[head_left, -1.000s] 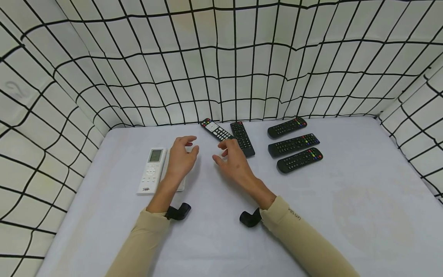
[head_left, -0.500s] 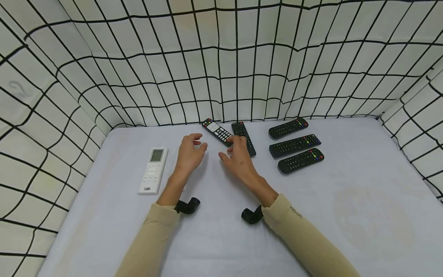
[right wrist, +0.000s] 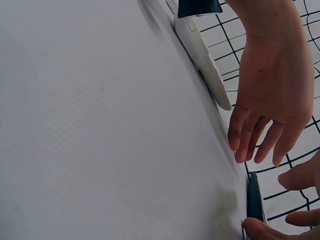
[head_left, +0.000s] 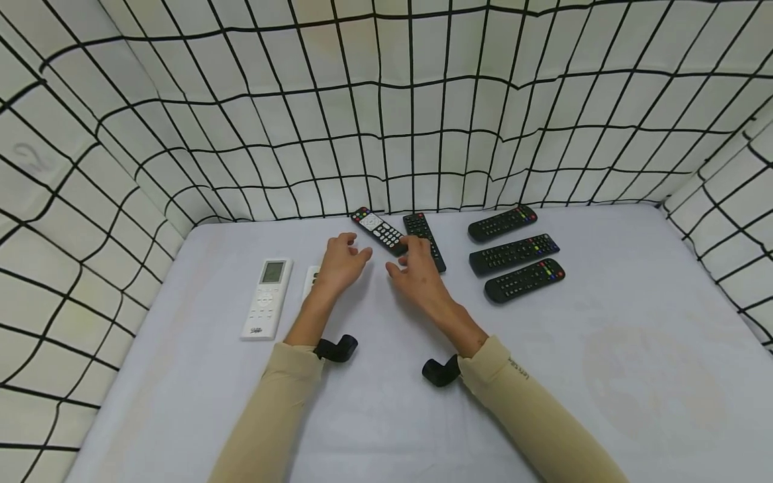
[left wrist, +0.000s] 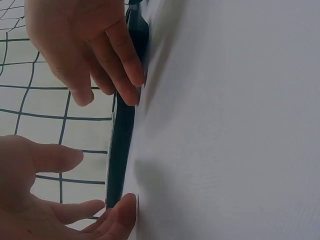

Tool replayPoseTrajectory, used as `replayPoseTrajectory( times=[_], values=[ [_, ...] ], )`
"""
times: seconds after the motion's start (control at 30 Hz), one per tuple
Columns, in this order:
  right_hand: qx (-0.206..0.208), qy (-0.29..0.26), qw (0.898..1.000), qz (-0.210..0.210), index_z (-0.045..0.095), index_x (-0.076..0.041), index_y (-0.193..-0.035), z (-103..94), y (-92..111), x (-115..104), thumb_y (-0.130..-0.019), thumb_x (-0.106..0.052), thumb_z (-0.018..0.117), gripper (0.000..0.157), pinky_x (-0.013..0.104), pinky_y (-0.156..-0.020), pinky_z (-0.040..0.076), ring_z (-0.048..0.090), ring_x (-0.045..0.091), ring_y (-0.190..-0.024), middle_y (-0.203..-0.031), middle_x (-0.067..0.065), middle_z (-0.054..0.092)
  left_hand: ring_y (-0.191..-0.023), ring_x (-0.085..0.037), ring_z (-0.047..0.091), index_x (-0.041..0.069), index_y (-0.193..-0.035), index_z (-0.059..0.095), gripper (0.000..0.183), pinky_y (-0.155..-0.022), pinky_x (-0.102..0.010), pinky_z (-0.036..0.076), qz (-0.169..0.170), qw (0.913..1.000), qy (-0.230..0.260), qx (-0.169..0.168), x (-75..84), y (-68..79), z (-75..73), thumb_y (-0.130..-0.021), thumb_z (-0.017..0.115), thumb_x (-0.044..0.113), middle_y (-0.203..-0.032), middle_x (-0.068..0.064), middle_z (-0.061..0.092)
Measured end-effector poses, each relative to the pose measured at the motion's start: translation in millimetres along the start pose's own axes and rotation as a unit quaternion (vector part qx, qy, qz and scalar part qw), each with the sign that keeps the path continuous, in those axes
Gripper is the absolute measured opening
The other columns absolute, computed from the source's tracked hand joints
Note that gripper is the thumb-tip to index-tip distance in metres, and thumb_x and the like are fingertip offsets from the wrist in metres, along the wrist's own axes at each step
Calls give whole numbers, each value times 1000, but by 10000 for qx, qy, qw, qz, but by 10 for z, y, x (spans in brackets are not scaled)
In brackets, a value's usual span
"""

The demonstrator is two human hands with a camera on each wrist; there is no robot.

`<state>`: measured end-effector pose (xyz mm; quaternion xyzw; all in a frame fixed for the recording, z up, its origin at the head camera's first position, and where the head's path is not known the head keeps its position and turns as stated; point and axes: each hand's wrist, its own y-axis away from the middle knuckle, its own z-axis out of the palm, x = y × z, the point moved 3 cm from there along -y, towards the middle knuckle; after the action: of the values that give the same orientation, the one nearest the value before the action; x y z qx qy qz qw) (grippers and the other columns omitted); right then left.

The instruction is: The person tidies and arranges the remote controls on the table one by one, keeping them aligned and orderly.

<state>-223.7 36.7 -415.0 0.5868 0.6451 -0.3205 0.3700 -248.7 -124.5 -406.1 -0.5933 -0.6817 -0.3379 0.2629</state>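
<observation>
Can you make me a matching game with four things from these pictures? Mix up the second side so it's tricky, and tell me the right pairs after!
Things:
1. White remote with a screen
2. Left hand
3. Right sleeve
4. Black remote with white buttons

Clues:
A. Tan
B. Slanted, near the back edge of the table
C. Lying on the left side in the head view
D. Bare and holding nothing

Right pairs: 1-C, 2-D, 3-A, 4-B

2 remotes mid-back on tbl, 3 R, net behind.
</observation>
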Motion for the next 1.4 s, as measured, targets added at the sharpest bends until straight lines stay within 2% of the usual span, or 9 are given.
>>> replayPoseTrajectory(
  times=[0.33,0.6,0.97,1.17,1.27,1.4],
  values=[
    [-35,322,9995,-16,39,1,-153,-8,-29,-5,-102,-14,65,60,42,-99,57,62,31,-126,-152,21,44,-136,-38,54,-7,-158,32,68,-111,-47,49,-110,9999,-7,-106,54,-104,68,-103,58,24,-149,-30,43],
    [-153,429,9989,-52,39,2,-154,18,-34,-2,-102,-12,65,60,42,-100,57,61,32,-128,-153,22,44,-133,-40,56,-7,-157,34,65,-110,-47,50,-78,9999,-80,94,50,-192,107,-104,58,20,-153,-32,38],
    [-233,381,9989,-168,39,4,-153,88,-11,17,-101,-10,66,61,42,-101,57,59,33,-130,-155,23,41,-116,-38,62,-8,-154,40,63,-103,-46,52,-179,9988,-118,445,35,-325,142,-101,61,18,-145,-29,45],
    [-195,335,9990,-234,39,4,-153,87,-20,20,-100,-10,67,62,42,-102,57,59,33,-130,-155,24,38,-111,-38,61,-6,-158,30,72,-102,-49,52,-279,9981,-1,545,31,-395,130,-100,62,20,-155,-31,34],
    [-242,359,9988,-206,38,4,-154,69,-31,18,-100,-11,67,63,41,-102,57,58,32,-131,-157,23,37,-114,-38,61,-4,-161,25,77,-105,-49,52,-344,9975,126,610,29,-442,120,-100,63,21,-160,-30,29],
    [-252,430,9986,-188,37,3,-155,39,-46,9,-100,-11,67,65,40,-103,56,58,32,-130,-158,22,37,-127,-40,58,-1,-163,22,80,-115,-48,45,-303,9970,161,697,25,-504,123,-99,65,22,-166,-28,26]
  ],
)
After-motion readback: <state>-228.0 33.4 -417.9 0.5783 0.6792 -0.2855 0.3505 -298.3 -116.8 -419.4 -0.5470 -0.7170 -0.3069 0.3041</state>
